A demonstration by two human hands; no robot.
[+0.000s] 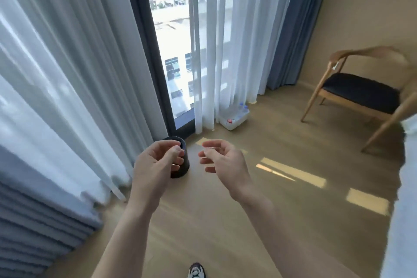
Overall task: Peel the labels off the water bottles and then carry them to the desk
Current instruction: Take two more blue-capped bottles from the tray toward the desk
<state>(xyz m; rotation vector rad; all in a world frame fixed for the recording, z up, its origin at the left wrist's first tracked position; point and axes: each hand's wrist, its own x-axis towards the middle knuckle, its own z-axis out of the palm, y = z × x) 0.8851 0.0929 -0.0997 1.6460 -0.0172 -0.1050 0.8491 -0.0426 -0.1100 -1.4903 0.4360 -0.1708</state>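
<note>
Head view: water bottles [242, 107] stand beyond left hand [158, 161] and right hand [226, 161] fingers [206, 154].

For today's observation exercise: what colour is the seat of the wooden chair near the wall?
The seat is black, clearest in the head view.

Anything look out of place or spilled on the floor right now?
Nothing spilled. The pack of water bottles sits on the floor, pushed against the sheer curtain. The dark bin stands upright behind the left hand.
</note>
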